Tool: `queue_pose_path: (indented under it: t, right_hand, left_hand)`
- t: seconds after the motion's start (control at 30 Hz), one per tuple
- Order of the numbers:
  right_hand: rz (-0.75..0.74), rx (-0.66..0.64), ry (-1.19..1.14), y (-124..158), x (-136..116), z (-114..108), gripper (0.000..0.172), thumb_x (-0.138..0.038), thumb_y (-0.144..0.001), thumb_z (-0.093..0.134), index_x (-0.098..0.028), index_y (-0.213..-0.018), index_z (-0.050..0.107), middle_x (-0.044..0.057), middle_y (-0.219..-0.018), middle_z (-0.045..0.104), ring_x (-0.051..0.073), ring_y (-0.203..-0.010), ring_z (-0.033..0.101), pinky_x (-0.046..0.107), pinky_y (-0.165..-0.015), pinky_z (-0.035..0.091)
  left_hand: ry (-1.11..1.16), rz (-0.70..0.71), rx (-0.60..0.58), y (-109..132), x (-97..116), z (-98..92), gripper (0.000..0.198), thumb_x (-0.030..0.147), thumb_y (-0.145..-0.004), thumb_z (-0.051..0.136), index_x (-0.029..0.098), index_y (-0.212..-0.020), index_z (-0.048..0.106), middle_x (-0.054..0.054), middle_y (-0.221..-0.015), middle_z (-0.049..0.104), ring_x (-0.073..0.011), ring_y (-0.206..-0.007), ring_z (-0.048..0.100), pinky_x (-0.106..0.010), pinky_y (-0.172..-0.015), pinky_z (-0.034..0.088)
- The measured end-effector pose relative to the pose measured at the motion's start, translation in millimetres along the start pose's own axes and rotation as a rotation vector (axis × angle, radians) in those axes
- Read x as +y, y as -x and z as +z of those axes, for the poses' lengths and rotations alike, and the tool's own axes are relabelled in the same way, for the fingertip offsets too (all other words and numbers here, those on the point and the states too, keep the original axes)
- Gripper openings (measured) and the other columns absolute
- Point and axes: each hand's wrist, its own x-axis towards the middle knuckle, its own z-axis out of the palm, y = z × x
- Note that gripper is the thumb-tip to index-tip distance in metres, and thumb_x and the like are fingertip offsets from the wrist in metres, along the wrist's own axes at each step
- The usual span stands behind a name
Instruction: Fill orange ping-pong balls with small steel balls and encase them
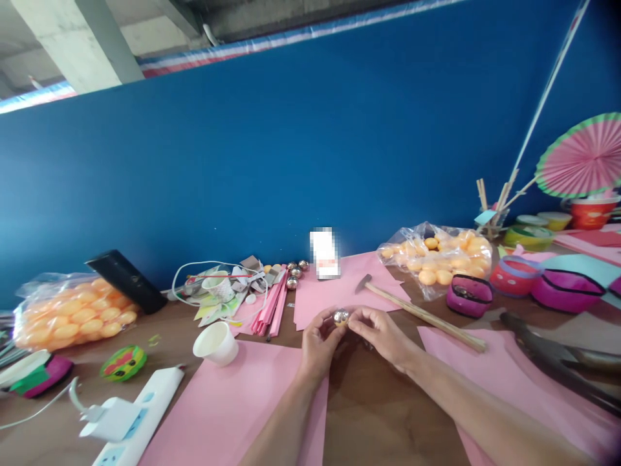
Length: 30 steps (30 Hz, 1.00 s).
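Note:
A small shiny metallic ball (341, 316) is held between my two hands above the brown table. My left hand (317, 340) is closed, with thumb and fingers around the ball's left side. From the right, my right hand (381, 331) pinches at the ball's edge with thumb and forefinger. Fingers cover part of the ball, and its lower side looks golden. Beyond my hands several similar shiny balls (292, 283) are grouped beside folded pink paper strips (272, 304). A wooden-handled hammer (422, 314) lies to the right of my hands, its head on pink paper (315, 304).
A white cup (216, 343) tilts on a pink sheet at left, near a white power strip (145, 414). Bags of orange balls (72, 317) stand at left and back right. Pink pouches (468, 296) and a dark curved tool (548, 353) lie right. A blue wall (291, 142) closes the back.

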Motion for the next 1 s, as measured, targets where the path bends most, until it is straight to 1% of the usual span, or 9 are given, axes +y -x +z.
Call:
queue_pose_path:
  t: [0.17, 0.3, 0.43, 0.83, 1.0]
  right_hand:
    - [0.024, 0.026, -0.031, -0.8, -0.4, 0.4, 0.016, -0.032, -0.073, 0.060, -0.017, -0.071, 0.057, -0.002, -0.063, 0.055, 0.010, -0.057, 0.046, 0.022, -0.054, 0.034]
    - [0.036, 0.001, -0.056, -0.8, -2.3, -0.5, 0.017, -0.033, -0.072, 0.061, -0.017, -0.069, 0.057, -0.003, -0.064, 0.056, 0.010, -0.058, 0.046, 0.022, -0.055, 0.035]
    - [0.019, -0.013, -0.075, -0.6, -2.1, -0.8, 0.019, -0.035, -0.072, 0.060, -0.017, -0.069, 0.058, -0.002, -0.066, 0.057, 0.011, -0.061, 0.048, 0.023, -0.057, 0.036]
    - [0.014, -0.015, -0.075, -0.7, -1.6, -1.2, 0.020, -0.036, -0.073, 0.060, -0.017, -0.068, 0.058, -0.001, -0.068, 0.058, 0.013, -0.064, 0.050, 0.024, -0.059, 0.037]
    - [0.021, -0.023, -0.064, -0.4, -3.2, -1.5, 0.021, -0.037, -0.073, 0.059, -0.016, -0.068, 0.057, -0.001, -0.066, 0.057, 0.012, -0.062, 0.049, 0.023, -0.055, 0.037]
  left_hand:
    - [0.022, 0.013, -0.016, 0.2, -0.7, 0.6, 0.039, 0.019, -0.066, 0.067, 0.015, -0.104, 0.057, -0.011, -0.103, 0.066, -0.0243, -0.097, 0.060, -0.039, -0.088, 0.044]
    - [0.007, 0.016, -0.024, -0.2, -1.1, 0.0, 0.040, 0.019, -0.068, 0.066, 0.015, -0.105, 0.055, -0.012, -0.104, 0.065, -0.0245, -0.099, 0.059, -0.040, -0.089, 0.044]
    - [-0.008, -0.002, -0.012, -0.3, -0.1, -0.5, 0.041, 0.021, -0.067, 0.067, 0.014, -0.105, 0.056, -0.012, -0.104, 0.065, -0.0248, -0.099, 0.059, -0.040, -0.089, 0.044]
    - [-0.007, -0.004, 0.021, -0.5, -0.8, 0.4, 0.042, 0.022, -0.065, 0.069, 0.014, -0.105, 0.057, -0.011, -0.102, 0.066, -0.0244, -0.099, 0.059, -0.038, -0.087, 0.045]
    - [-0.017, -0.004, 0.006, 0.0, -0.1, -0.1, 0.040, 0.021, -0.067, 0.067, 0.015, -0.105, 0.056, -0.011, -0.103, 0.065, -0.0244, -0.099, 0.059, -0.039, -0.087, 0.045]
